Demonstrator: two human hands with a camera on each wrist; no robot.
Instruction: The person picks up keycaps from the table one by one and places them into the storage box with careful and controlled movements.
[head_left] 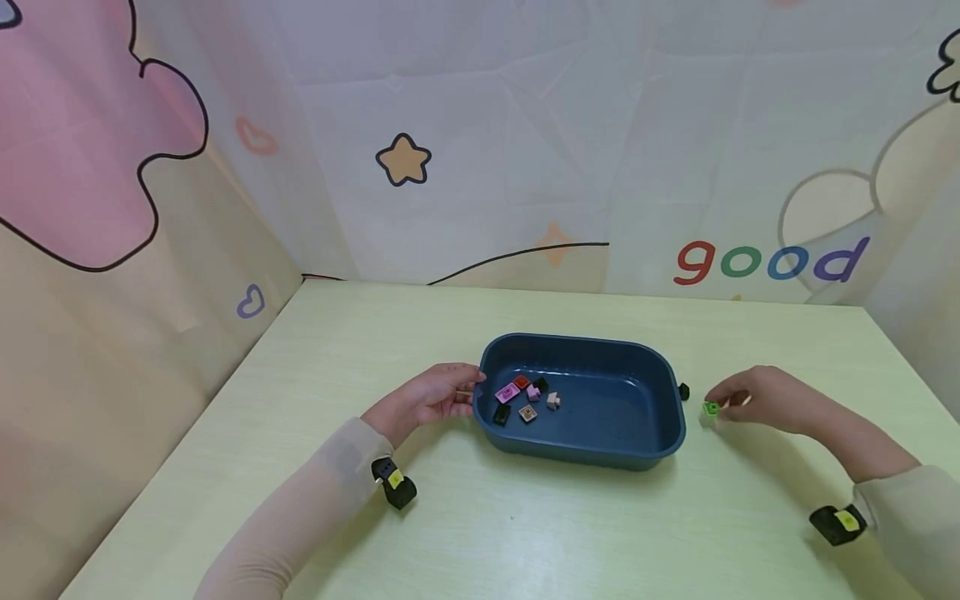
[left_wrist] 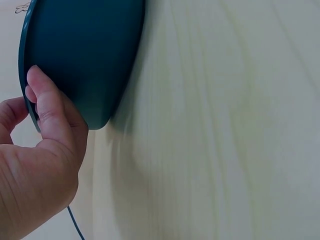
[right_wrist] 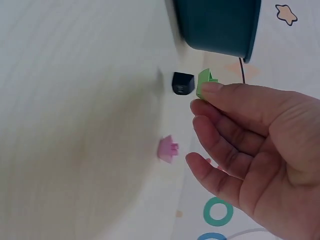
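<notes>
A dark blue plastic basin (head_left: 607,421) stands on the table. At its left end my left hand (head_left: 431,398) grips the rim; the left wrist view shows the fingers on the outer wall and the thumb at the rim. To the right of the basin, my right hand (head_left: 772,402) pinches a small light green toy brick (right_wrist: 202,82) between thumb and fingertips. Close by, a black brick (right_wrist: 183,84) lies by the basin's right end. A pink brick (right_wrist: 167,149) shows below the fingers in the right wrist view; in the head view it is hidden.
Several toy bricks lie in the left half of the basin, among them a purple-pink one (head_left: 507,393), a red one (head_left: 522,382) and a tan one (head_left: 528,413). A printed cloth backdrop (head_left: 517,150) hangs behind the pale table (head_left: 525,533).
</notes>
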